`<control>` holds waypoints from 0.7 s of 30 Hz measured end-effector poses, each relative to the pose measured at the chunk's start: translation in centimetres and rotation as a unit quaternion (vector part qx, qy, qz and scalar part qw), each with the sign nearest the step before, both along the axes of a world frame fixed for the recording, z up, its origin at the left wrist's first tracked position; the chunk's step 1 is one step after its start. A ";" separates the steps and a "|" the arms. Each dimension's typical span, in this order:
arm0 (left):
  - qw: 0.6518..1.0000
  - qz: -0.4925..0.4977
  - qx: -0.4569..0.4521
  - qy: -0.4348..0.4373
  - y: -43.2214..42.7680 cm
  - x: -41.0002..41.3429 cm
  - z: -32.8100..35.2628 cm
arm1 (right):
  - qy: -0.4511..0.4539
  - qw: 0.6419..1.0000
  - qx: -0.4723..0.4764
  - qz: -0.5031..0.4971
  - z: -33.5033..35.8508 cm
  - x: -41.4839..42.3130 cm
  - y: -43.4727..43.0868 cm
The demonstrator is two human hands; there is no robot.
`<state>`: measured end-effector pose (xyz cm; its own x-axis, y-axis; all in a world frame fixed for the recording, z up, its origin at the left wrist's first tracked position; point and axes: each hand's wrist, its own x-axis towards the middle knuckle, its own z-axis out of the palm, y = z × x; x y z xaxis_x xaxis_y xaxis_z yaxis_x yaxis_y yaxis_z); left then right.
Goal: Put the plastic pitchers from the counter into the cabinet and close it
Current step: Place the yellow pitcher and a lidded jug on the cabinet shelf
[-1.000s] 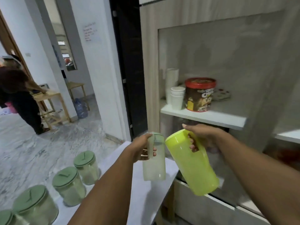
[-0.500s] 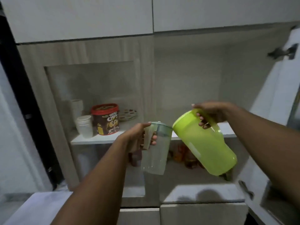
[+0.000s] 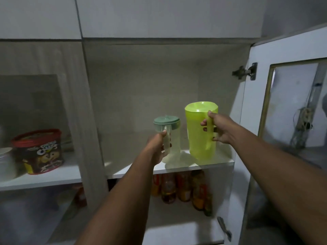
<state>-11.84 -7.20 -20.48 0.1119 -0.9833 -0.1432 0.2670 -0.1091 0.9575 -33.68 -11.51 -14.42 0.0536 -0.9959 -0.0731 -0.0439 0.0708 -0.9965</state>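
A small clear pitcher (image 3: 172, 137) with a grey-green lid stands upright on the white cabinet shelf (image 3: 221, 162), its handle gripped by my left hand (image 3: 156, 147). Right beside it is a taller lime-green pitcher (image 3: 198, 131), upright with its base at the shelf; my right hand (image 3: 216, 129) is wrapped around its handle. The two pitchers stand close together, a narrow gap between them. The cabinet's door (image 3: 290, 110) with a glass pane hangs open at the right.
The left compartment holds a red-lidded cereal tub (image 3: 41, 152) and a white container (image 3: 6, 163). Several bottles (image 3: 184, 188) stand on the shelf below. A wooden divider (image 3: 83, 112) separates the compartments. A hinge (image 3: 245, 71) sticks out from the door.
Both hands have moved forward and up into the cabinet. The lime-green pitcher went from tilted to upright, and both pitchers now sit at the shelf.
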 end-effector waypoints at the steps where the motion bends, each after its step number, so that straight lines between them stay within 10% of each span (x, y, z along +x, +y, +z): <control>1: 1.000 0.006 0.001 0.002 -1.6 -0.6 -0.2 | -0.005 1.000 0.002 0.001 -0.2 -0.4 -1.2; 21: 0.996 0.030 0.041 -0.080 -37.3 0.5 -3.8 | 0.003 1.000 0.001 -0.015 -3.8 1.3 -34.6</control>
